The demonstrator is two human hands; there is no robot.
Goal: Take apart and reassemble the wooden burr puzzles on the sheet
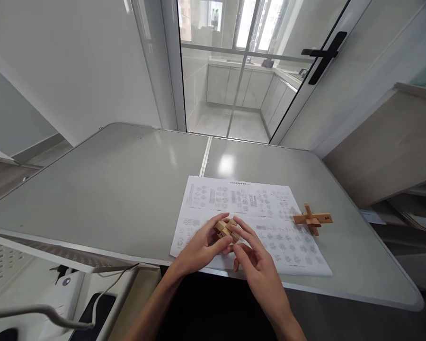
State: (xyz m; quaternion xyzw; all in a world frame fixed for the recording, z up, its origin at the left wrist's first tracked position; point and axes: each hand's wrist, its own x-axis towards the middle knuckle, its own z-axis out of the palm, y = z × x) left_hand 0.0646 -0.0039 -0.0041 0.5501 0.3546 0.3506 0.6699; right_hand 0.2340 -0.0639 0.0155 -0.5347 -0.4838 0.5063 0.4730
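Note:
A small wooden block puzzle (227,229) is held between both hands just above a printed instruction sheet (248,222). My left hand (200,246) curls its fingers and thumb round the puzzle's left side. My right hand (255,263) pinches its right side with fingers and thumb. The sheet lies flat on a grey table (128,189), close to the near edge. Parts of the puzzle are hidden by my fingers.
A second wooden cross-shaped puzzle (312,219) lies on the table just right of the sheet. Beyond the table stands a glass sliding door (234,71) with a black handle (324,54). Wooden shelving (394,142) is on the right, white equipment with a cable (67,293) at lower left.

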